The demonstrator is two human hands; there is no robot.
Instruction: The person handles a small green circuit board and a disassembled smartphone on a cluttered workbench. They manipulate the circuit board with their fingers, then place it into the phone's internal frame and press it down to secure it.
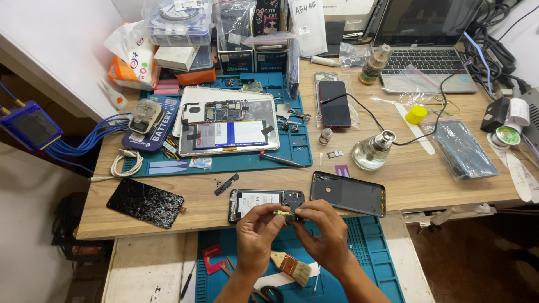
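i am looking down at a wooden workbench [393,185] crowded with phone repair parts. my left hand [255,235] and right hand [323,233] meet just in front of the bench's near edge, both pinching a small green circuit board [286,214] between thumb and fingertips. the fingers of each hand are curled in tight on the board, the left gripping its left end and the right its right end. the board sits level, held in the air over a blue work mat [370,255] on a lower shelf.

just behind the board, on the bench, lies an opened phone [264,203] with its insides showing. to its right, just beside it, rests a dark phone back cover [348,193]. well to the left lies a black screen with cracked glass [146,203].

below my hands, on the blue mat, lies a flat brush with pale bristles [292,265]. farther back on the bench an opened tablet [227,128] lies on a second teal mat [224,163], and a glass bottle [371,151] stands to the right of that mat.
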